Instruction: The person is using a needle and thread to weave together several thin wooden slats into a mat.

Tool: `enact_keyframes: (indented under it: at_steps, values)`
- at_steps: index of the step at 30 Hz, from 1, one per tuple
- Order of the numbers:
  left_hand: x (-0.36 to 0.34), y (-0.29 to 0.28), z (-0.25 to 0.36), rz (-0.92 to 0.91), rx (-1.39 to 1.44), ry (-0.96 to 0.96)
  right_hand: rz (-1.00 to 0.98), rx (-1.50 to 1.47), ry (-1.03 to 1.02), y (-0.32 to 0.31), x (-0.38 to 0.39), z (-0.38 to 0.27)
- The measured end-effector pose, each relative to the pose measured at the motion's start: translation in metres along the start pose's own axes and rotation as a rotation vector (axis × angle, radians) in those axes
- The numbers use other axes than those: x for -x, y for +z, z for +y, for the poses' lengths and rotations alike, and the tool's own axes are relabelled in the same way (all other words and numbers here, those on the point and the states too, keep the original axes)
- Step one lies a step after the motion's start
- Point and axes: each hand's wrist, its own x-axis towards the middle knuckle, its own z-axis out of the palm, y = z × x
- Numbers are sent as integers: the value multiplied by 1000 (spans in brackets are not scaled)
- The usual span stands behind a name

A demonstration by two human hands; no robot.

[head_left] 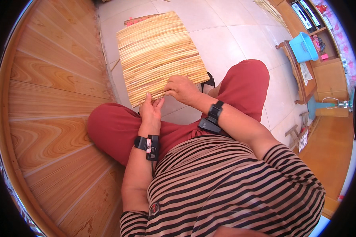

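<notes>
A: Where's the mat (160, 51) lying for us?

B: Just right of the wood-grained panel (59, 91) and apart from it, above the floor tiles (213, 43). Its support is mostly hidden from us.

A: And our fingers?

B: Our right hand (182, 89), the one farther from the panel, has its fingers curled in, pinching the mat's near edge — though we can't see the tips. Our left hand (149, 114), closer to the panel, has its thumb up against that edge and its other fingers loosely spread; how firmly it grips, we can't tell.

A: How do we handle that edge well?

B: We should let the left hand steady it while the right does the fine work, both close together so the end stalks don't splay. Light, even tension suits us best — thin stalks could crack if bent sharply. We'd also want the rows parallel, the end toward the panel level with the other.
</notes>
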Motion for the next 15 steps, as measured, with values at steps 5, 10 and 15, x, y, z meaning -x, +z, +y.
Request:
enact_keyframes:
  at_steps: [5, 10, 15]
  values:
    - [5, 3, 3, 54, 39, 38, -105, 11, -289, 16, -10, 7]
    - [2, 0, -3, 25, 94, 85, -33, -41, -298, 25, -18, -2]
    - [-12, -10, -5, 29, 103, 93, -80, -114, -324, 32, -28, -5]
